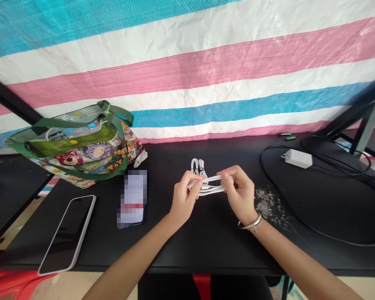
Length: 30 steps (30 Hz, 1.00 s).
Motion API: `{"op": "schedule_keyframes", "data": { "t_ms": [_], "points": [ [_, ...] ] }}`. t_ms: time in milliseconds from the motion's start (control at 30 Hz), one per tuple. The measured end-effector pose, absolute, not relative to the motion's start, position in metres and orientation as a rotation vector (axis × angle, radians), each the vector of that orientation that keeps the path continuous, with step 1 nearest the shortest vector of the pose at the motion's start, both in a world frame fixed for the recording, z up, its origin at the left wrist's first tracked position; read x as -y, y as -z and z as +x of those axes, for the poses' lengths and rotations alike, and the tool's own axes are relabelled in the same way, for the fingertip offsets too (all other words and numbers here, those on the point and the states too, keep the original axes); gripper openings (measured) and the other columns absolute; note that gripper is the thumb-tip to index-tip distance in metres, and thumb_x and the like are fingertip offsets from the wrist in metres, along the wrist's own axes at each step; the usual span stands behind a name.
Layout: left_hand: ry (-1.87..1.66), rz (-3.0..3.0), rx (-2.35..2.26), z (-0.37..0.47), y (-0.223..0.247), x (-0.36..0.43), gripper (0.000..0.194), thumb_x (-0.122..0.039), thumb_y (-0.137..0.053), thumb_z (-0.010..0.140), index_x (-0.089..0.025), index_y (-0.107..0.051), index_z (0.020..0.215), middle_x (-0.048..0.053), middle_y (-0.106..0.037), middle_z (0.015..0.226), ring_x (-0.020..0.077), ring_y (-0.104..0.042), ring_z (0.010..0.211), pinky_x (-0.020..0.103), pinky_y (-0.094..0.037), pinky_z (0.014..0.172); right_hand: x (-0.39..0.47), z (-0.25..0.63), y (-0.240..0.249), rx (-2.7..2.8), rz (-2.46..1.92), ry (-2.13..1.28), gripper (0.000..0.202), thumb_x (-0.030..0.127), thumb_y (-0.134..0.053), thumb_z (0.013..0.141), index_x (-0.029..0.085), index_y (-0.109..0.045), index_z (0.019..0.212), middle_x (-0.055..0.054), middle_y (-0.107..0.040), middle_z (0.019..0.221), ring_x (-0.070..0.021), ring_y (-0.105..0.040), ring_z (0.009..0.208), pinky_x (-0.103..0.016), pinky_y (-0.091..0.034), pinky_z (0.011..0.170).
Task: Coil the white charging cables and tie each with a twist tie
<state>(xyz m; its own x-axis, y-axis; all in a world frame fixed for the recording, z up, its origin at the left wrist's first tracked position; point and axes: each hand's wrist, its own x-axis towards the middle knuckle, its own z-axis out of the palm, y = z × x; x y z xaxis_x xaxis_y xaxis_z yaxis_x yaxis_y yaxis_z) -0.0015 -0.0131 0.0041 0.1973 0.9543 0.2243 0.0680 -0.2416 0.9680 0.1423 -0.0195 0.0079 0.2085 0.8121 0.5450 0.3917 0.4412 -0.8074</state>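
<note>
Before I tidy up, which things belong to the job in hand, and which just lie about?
Job: looped white cable, in left hand and right hand; probably tied cable beyond.
Apparently lying about: bag, white-rimmed phone, lit phone, plug adapter, black cable.

Bare tabletop [161, 179] is leaving a lane between the left hand [183, 198] and the lit phone [133, 193]. Just beyond that hand, a white cable bundle [201, 164] is obstructing; rightward, a black cable [346, 242] (a low hurdle) is curving around a white charger [299, 159].

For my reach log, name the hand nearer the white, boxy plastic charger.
Right. The right hand is left of the charger; the left hand is farther left.
</note>
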Motion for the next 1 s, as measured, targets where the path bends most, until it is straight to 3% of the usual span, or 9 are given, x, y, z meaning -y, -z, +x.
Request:
{"op": "schedule_keyframes", "data": {
  "t_ms": [133,267,467,600,800,1000],
  "points": [
    [-1.216,1.58,-1.046,-0.005,-0.004,0.008,0.017,-0.033,-0.048,0.085,-0.02,-0.055,0.079,-0.006,-0.05,0.056,0.0051,-0.04,0.04,0.017,-0.034,0.041,0.016,0.147,-0.009,1.472,-1.145,-0.552,0.024,0.037,-0.048,0.09,0.02,-0.06,0.078,0.003,-0.055,0.058,-0.0103,-0.047,0.045,-0.022,-0.039,0.042],
    [-1.242,1.579,-1.092,-0.008,-0.004,0.004,0.017,-0.034,-0.048,0.084,-0.019,-0.056,0.08,-0.006,-0.051,0.057,0.0054,-0.041,0.04,0.017,-0.034,0.041,0.012,0.157,-0.013,1.575,-1.15,-0.49,0.019,0.032,-0.046,0.091,0.021,-0.06,0.084,-0.001,-0.064,0.069,-0.0131,-0.058,0.054,-0.025,-0.047,0.052],
    [-1.289,1.534,-1.116,-0.01,-0.005,0.0,0.017,-0.035,-0.049,0.084,-0.019,-0.055,0.08,-0.006,-0.05,0.057,0.0053,-0.04,0.04,0.017,-0.033,0.039,0.0,0.179,-0.018,1.673,-1.297,-0.427,0.012,0.025,-0.047,0.085,0.022,-0.059,0.082,-0.002,-0.067,0.071,-0.0165,-0.064,0.061,-0.029,-0.051,0.061],
    [-1.317,1.525,-1.117,-0.012,-0.006,-0.004,0.02,-0.038,-0.051,0.084,-0.019,-0.054,0.078,-0.006,-0.049,0.057,0.0052,-0.039,0.04,0.017,-0.031,0.037,-0.009,0.192,-0.01,1.796,-1.46,-0.581,0.011,0.024,-0.047,0.081,0.022,-0.058,0.078,-0.002,-0.067,0.067,-0.0181,-0.066,0.063,-0.028,-0.05,0.059],
    [-1.337,1.533,-1.114,-0.013,-0.005,-0.004,0.02,-0.038,-0.051,0.085,-0.019,-0.054,0.078,-0.006,-0.048,0.055,0.006,-0.04,0.041,0.016,-0.031,0.037,-0.011,0.194,0.003,2.0,-1.828,-0.345,0.007,0.017,-0.054,0.074,0.022,-0.058,0.072,-0.003,-0.063,0.069,-0.019,-0.06,0.062,-0.028,-0.045,0.055],
    [-1.313,1.578,-1.115,-0.012,-0.004,-0.002,0.016,-0.034,-0.05,0.084,-0.019,-0.054,0.079,-0.006,-0.05,0.057,0.0059,-0.042,0.042,0.016,-0.033,0.039,-0.01,0.191,0.006,2.031,-1.883,-0.284,0.011,0.014,-0.055,0.072,0.023,-0.053,0.067,0.001,-0.056,0.062,-0.0159,-0.054,0.056,-0.023,-0.033,0.046]
  ]
}}
